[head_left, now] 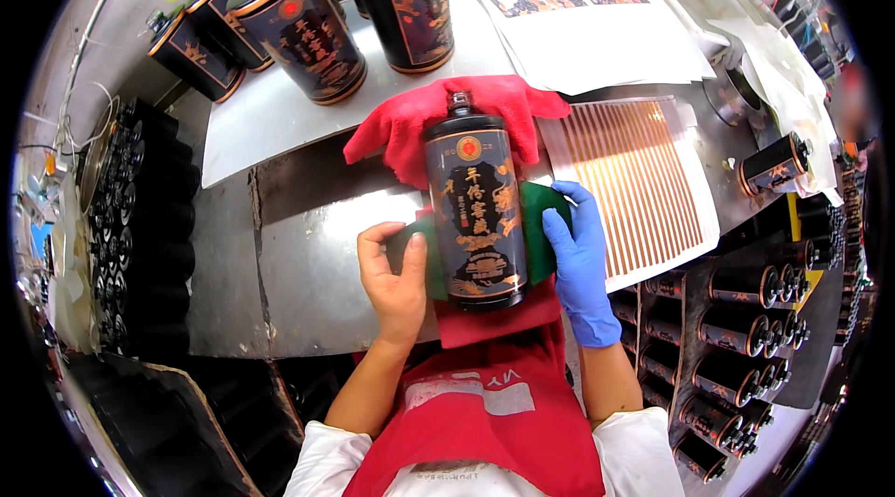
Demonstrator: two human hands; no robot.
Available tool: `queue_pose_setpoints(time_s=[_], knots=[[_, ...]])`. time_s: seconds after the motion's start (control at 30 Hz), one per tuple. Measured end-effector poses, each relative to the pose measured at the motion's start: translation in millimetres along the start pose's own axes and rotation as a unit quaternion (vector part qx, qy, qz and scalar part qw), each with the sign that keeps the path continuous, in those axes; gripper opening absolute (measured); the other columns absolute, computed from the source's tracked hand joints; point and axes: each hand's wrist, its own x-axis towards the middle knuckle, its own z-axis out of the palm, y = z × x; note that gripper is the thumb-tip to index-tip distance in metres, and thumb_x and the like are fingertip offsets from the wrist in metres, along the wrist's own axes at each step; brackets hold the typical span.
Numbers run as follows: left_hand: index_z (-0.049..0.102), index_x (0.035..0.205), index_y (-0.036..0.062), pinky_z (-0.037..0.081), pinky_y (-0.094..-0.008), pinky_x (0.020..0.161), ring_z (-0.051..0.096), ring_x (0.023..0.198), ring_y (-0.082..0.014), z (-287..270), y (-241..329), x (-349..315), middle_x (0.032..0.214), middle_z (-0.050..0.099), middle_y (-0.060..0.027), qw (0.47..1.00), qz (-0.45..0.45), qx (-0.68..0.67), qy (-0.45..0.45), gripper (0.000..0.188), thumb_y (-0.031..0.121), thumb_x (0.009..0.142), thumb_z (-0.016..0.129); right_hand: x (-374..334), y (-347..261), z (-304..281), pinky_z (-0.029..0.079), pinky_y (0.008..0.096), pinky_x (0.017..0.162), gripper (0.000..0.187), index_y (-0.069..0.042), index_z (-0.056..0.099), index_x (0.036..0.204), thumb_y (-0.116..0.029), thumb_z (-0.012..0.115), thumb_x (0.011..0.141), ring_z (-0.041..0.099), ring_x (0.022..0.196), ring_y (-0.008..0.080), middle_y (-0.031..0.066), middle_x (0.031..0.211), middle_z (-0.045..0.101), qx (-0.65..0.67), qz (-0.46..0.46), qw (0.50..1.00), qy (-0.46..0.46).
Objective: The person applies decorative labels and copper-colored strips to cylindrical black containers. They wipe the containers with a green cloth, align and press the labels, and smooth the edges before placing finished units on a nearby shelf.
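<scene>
Head view: I have the glossy black, copper-trimmed bottle (475, 208) between both hands over the grey metal bench (317, 255), long axis running away from me, neck over red fabric cloth (401, 129). Bare left grip (395, 287), nearer, and blue-gloved right grip (587, 259) pinch opposite edges of the green sheet (536, 217) behind it.

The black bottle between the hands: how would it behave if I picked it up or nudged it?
The black bottle may feel slippery, since its shoulder looks glossy. Its rounded sides suggest it could roll if nudged, though the green piece showing on both sides might steady it. It is probably stiff, its body showing no dents or creases.
</scene>
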Motion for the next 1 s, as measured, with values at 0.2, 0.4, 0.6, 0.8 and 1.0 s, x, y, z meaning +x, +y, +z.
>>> queue_pose_setpoints(time_s=[0.2, 0.4, 0.6, 0.8, 1.0], knots=[[0.048, 0.103, 0.0007, 0.034, -0.0262, 0.090, 0.044, 0.097, -0.0135, 0.3, -15.0, 3.0, 0.101, 0.047, -0.0054, 1.000, -0.024, -0.016, 0.012, 0.023, 0.006, 0.085, 0.061, 23.0, 15.7, 7.9, 0.043, 0.0251, 0.085, 0.034, -0.003, 0.046, 0.117, -0.005, 0.059, 0.086, 0.052, 0.096, 0.0131, 0.0072, 0.107, 0.052, 0.018, -0.012, 1.000, 0.012], [0.050, 0.102, 0.0001, 0.037, -0.0271, 0.087, 0.047, 0.096, -0.0155, -15.6, -12.1, 14.8, 0.098, 0.049, -0.0059, 0.968, 0.093, 0.231, 0.007, 0.023, 0.011, 0.086, 0.061, 42.9, -12.5, 3.5, 0.048, 0.0229, 0.074, 0.029, -0.002, 0.051, 0.100, 0.000, 0.069, 0.077, 0.056, 0.082, 0.0098, 0.0026, 0.091, 0.058, 0.133, -0.059, 0.989, 0.038], [0.053, 0.105, 0.0002, 0.042, -0.0384, 0.082, 0.052, 0.090, -0.0356, -68.4, -24.8, 16.7, 0.108, 0.053, -0.0206, 0.784, 0.179, 0.590, -0.064, 0.025, 0.013, 0.084, 0.059, -30.7, -20.1, -27.9, 0.050, 0.0288, 0.071, 0.026, -0.006, 0.065, 0.081, 0.007, 0.072, 0.061, 0.063, 0.082, 0.0216, 0.0077, 0.089, 0.065, -0.062, -0.249, 0.945, -0.206], [0.047, 0.126, 0.0022, 0.036, -0.0475, 0.097, 0.044, 0.117, -0.0423, -44.1, 13.0, -15.5, 0.133, 0.037, -0.0272, 0.922, 0.194, 0.291, -0.164, 0.059, 0.032, 0.080, 0.068, -17.6, -39.1, -26.0, 0.050, 0.0260, 0.070, 0.018, -0.003, 0.065, 0.087, 0.000, 0.071, 0.070, 0.062, 0.079, 0.0132, 0.0056, 0.087, 0.066, -0.069, 0.030, 0.978, -0.194], [0.047, 0.128, -0.0008, 0.045, -0.0421, 0.089, 0.053, 0.109, -0.0454, -9.5, 10.9, -35.0, 0.124, 0.045, -0.0348, 0.859, 0.335, 0.342, -0.180, 0.066, 0.002, 0.068, 0.073, 102.2, -58.1, 15.1, 0.050, 0.0225, 0.064, 0.017, 0.002, 0.062, 0.090, -0.003, 0.069, 0.076, 0.060, 0.070, 0.0090, 0.0053, 0.082, 0.065, 0.016, -0.060, 0.995, -0.081]])
